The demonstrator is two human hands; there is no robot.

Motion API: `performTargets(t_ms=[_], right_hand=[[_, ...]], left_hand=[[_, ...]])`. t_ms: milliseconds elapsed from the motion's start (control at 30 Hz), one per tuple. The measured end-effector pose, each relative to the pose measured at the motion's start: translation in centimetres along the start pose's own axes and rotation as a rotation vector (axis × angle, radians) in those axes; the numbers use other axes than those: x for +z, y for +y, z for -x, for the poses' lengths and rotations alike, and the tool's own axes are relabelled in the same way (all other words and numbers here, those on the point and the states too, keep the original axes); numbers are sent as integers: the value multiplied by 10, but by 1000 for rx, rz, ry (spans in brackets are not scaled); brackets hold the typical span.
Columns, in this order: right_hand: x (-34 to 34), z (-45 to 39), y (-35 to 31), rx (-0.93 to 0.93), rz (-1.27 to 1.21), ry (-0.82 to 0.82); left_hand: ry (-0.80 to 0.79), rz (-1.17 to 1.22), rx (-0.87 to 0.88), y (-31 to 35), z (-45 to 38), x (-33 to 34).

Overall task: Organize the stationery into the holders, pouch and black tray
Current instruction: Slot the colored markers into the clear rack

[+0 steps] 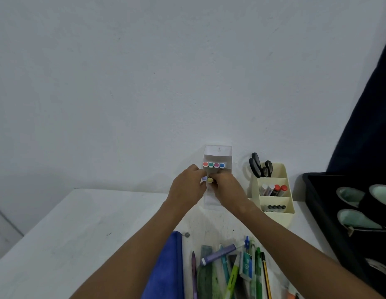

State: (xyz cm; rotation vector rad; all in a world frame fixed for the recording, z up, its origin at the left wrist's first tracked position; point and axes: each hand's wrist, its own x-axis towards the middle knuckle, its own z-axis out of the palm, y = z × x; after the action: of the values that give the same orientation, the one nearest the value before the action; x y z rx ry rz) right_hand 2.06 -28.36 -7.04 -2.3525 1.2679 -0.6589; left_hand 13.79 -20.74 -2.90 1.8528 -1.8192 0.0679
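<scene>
Basically slotting markers into the clear holder (218,156)
Left hand (187,186) pinches the lilac marker (204,179), right hand (227,186) the yellow marker (210,180); both upright, holder just behind.

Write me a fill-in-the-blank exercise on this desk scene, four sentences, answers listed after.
1. The scissors stand in the back compartment of the ____ coloured holder.
2. Four highlighters sit in the back row of the clear holder; their caps run red, green, pink, ____.
3. Both hands, left and right, meet at the ____ holder.
4. The pouch lying near the loose pens is ____.

Answers: cream; blue; clear; blue
</scene>
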Motion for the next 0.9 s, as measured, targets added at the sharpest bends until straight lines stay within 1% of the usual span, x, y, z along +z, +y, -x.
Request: performTargets(t_ms=[67, 167, 200, 333, 467, 567, 667, 900], right_hand=[[0, 2, 5, -59, 4, 17], [-3, 5, 16, -164, 5, 151], [-4, 7, 18, -187, 15, 169], [-4, 11, 20, -264, 1, 161], [-5, 14, 16, -239, -66, 210], [-4, 12, 17, -240, -69, 212], [-1, 12, 16, -237, -70, 229], [-7, 23, 11, -323, -126, 305]], left_hand=[[-3, 30, -4, 0, -1, 1], [-16, 58, 4, 0, -2, 5], [-17, 61, 5, 1, -2, 7], [-1, 61, -3, 4, -4, 10], [0, 51, 0, 7, -3, 9], [0, 58, 23, 7, -2, 8], [3, 57, 1, 7, -1, 8], [49, 81, 11, 14, 8, 9]])
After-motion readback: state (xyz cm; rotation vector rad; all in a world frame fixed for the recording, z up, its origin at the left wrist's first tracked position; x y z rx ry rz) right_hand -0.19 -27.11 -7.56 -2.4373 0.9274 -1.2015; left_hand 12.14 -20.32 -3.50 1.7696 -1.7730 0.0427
